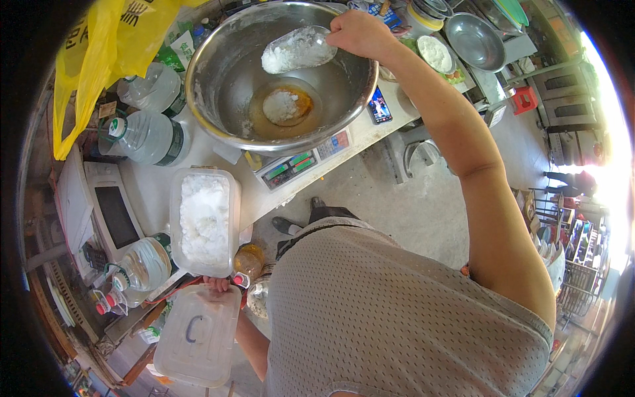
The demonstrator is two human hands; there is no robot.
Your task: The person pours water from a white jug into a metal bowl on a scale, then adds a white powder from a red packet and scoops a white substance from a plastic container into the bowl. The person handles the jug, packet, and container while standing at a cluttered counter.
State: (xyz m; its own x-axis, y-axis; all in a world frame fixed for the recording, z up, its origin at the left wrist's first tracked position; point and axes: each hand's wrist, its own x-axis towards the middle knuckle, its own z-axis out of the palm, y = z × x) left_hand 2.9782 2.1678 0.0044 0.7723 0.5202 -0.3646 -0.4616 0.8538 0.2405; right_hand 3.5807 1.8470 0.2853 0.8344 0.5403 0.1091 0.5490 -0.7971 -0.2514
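Note:
My right hand (pixel 361 34) grips the handle end of a clear scoop (pixel 322 47) loaded with white powder (pixel 280 55). That scoop hangs over a large stainless steel bowl (pixel 223 116), which holds liquid, a yellowish-orange mass (pixel 303 105) and a mound of white powder (pixel 279 106). The bowl is on an electronic scale (pixel 290 169). At the lower left, my left hand (pixel 218 287) holds a translucent plastic lid (pixel 198 342) with a dark curved mark, its fingers partly hidden. Beside it on the table stands an uncovered plastic tub (pixel 235 218) of white powder.
Large water bottles (pixel 149 136) and a yellow plastic bag (pixel 106 59) stand at the left, near a second scale (pixel 116 213). A lit phone (pixel 380 106) lies by the bowl. To the right are a dish of white powder (pixel 435 53), a metal basin (pixel 475 42) and a red stool (pixel 524 100).

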